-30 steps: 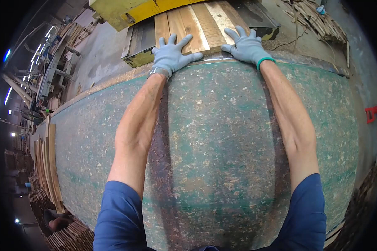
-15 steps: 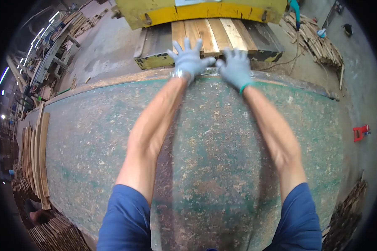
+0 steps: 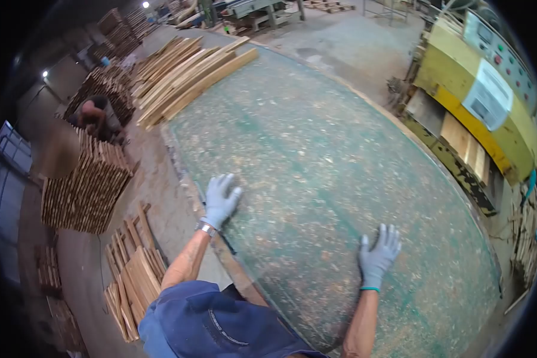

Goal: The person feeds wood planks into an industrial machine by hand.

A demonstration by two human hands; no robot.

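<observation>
My left hand (image 3: pixel 222 201), in a grey glove with a metal-banded watch at the wrist, is open over the near left edge of a worn green table (image 3: pixel 316 149). Its fingers are spread and hold nothing. Farther right, over the speckled tabletop, my right hand (image 3: pixel 379 255) is also open, in a grey glove with a green cuff. Beyond my left hand, wooden boards (image 3: pixel 191 77) lie stacked at the table's far left corner. Several wooden planks (image 3: pixel 465 146) sit in the opening of a yellow machine (image 3: pixel 483 89) at the right.
A person (image 3: pixel 98 116) bends beside tall stacks of wood strips (image 3: pixel 89 182) at the left. More boards (image 3: pixel 134 277) stand on the floor near my left side. Scrap sticks (image 3: pixel 524 238) lie at the far right, and a workbench (image 3: pixel 262 11) stands at the back.
My view has swung left, so the machine now sits at the right. Both hands have left the planks at its opening and come back over the table, wider apart.
</observation>
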